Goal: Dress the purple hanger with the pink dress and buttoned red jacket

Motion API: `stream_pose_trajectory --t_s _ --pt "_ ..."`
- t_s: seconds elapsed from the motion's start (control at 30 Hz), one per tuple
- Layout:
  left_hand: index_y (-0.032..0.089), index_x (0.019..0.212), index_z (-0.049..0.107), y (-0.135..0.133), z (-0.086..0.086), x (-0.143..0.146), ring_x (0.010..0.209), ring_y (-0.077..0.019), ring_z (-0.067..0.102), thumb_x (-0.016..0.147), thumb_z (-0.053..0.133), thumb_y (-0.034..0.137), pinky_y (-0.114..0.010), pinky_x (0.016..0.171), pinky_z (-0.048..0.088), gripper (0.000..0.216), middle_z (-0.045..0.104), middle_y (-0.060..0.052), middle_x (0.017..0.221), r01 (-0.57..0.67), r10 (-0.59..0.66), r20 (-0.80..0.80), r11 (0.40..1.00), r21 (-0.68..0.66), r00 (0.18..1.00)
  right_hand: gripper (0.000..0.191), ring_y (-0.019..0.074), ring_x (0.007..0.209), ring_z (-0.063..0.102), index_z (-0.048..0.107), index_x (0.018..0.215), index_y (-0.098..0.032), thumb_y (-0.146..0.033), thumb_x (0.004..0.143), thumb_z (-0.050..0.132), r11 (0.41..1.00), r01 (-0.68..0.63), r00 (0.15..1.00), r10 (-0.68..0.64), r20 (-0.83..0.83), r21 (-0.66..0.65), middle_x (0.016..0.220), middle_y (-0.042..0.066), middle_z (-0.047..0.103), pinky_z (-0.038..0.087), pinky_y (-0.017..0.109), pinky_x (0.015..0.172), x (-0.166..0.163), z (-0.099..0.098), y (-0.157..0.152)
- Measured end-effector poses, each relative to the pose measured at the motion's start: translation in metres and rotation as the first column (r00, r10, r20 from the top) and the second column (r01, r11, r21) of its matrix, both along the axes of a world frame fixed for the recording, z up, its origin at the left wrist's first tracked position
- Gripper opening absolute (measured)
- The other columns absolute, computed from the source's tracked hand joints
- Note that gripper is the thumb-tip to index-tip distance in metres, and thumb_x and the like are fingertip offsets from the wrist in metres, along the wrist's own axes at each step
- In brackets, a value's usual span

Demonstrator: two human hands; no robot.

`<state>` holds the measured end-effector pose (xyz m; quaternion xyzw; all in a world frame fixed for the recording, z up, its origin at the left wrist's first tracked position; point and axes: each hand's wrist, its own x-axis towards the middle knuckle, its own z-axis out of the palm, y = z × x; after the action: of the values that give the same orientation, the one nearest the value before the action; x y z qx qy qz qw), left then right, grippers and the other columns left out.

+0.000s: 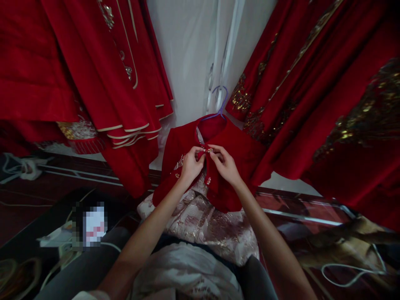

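Below the purple hanger [222, 104], the left hand [191, 165] and right hand [226, 166], fingertips pinched nearly together, hold the jewelled fastening [208, 150] from opposite sides, its long axis crosswise.

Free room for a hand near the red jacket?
Free: white wall either side of the pale rods, between left hanging clothes and right hanging clothes, above the purple hanger. Crowded: red jacket front, under left hand and right hand; dark surface, lower left.
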<state>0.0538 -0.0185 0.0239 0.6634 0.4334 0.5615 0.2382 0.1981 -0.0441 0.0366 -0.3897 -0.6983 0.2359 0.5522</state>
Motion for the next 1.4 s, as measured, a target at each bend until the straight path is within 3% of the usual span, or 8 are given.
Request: stream_pose_trajectory --t_s 0.3,0.43,0.7,1.03,1.17,1.3,1.4 --pt "0.021 0.093 0.055 -0.003 0.015 -0.009 0.076 -0.0118 0.064 0.082 0.053 0.014 -0.023 0.072 0.05 0.013 0.067 -0.001 0.089 0.19 -0.152 -0.23 0.97 0.152 0.961 0.03 0.0171 0.094 0.062 0.063 0.118 -0.024 -0.031 0.093 0.05 0.982 0.116 0.989 -0.128 0.076 0.152 0.112 0.007 0.064 0.05 0.032 0.088 0.0 0.0 0.01" --pt "0.02 0.085 0.054 0.003 0.024 -0.007 0.068 -0.012 0.06 0.084 0.054 0.022 -0.023 0.065 0.048 0.003 0.063 -0.001 0.078 0.195 -0.138 -0.317 0.968 0.155 0.938 0.032 0.0162 0.088 0.062 0.063 0.12 -0.024 -0.028 0.093 0.048 0.978 0.134 0.978 -0.156 0.135 0.16 0.108 0.007 0.063 0.05 0.032 0.086 0.002 0.003 0.01" --pt "0.019 0.077 0.054 0.009 0.032 -0.004 0.064 -0.0118 0.055 0.08 0.055 0.019 -0.023 0.063 0.043 0.003 0.06 0.0 0.073 0.242 -0.142 -0.428 0.951 0.19 0.892 0.035 0.0176 0.092 0.061 0.062 0.124 -0.026 -0.028 0.094 0.046 0.982 0.118 0.97 -0.145 0.193 0.147 0.109 0.007 0.063 0.05 0.034 0.087 0.011 0.007 0.01" --pt "0.019 0.078 0.055 0.008 0.032 -0.005 0.065 -0.0127 0.054 0.083 0.052 0.019 -0.023 0.064 0.041 0.005 0.058 -0.001 0.074 0.281 -0.143 -0.506 0.937 0.208 0.851 0.04 0.016 0.085 0.064 0.059 0.127 -0.025 -0.033 0.089 0.052 0.995 0.072 0.984 -0.081 0.159 0.063 0.114 0.008 0.06 0.054 0.025 0.062 0.015 0.004 0.01" --pt "0.019 0.081 0.057 0.005 0.038 -0.006 0.064 -0.0131 0.052 0.084 0.051 0.019 -0.024 0.064 0.041 0.007 0.055 -0.001 0.074 0.297 -0.132 -0.577 0.934 0.2 0.806 0.06 0.015 0.082 0.063 0.04 0.142 -0.024 -0.032 0.085 0.055 0.996 0.084 0.989 -0.085 0.119 0.016 0.112 0.008 0.058 0.049 0.02 0.051 0.014 0.0 0.014" --pt "0.02 0.089 0.057 0.002 0.028 -0.002 0.072 -0.0147 0.057 0.085 0.05 0.018 -0.026 0.071 0.046 0.009 0.059 -0.003 0.084 0.282 -0.157 -0.497 0.941 0.187 0.853 0.061 0.0133 0.086 0.059 0.034 0.144 -0.025 -0.028 0.085 0.052 0.997 0.08 0.997 -0.08 0.022 0.013 0.113 0.007 0.052 0.054 0.025 0.069 0.005 -0.01 0.021" --pt "0.02 0.098 0.057 0.0 0.009 0.004 0.081 -0.0153 0.061 0.085 0.05 0.018 -0.028 0.078 0.049 0.016 0.063 -0.005 0.093 0.263 -0.224 -0.268 0.958 0.117 0.937 0.063 0.0143 0.098 0.057 0.026 0.147 -0.027 -0.03 0.088 0.049 0.997 0.073 0.992 -0.073 -0.105 -0.007 0.118 0.007 0.049 0.049 0.033 0.094 -0.001 -0.023 0.017"
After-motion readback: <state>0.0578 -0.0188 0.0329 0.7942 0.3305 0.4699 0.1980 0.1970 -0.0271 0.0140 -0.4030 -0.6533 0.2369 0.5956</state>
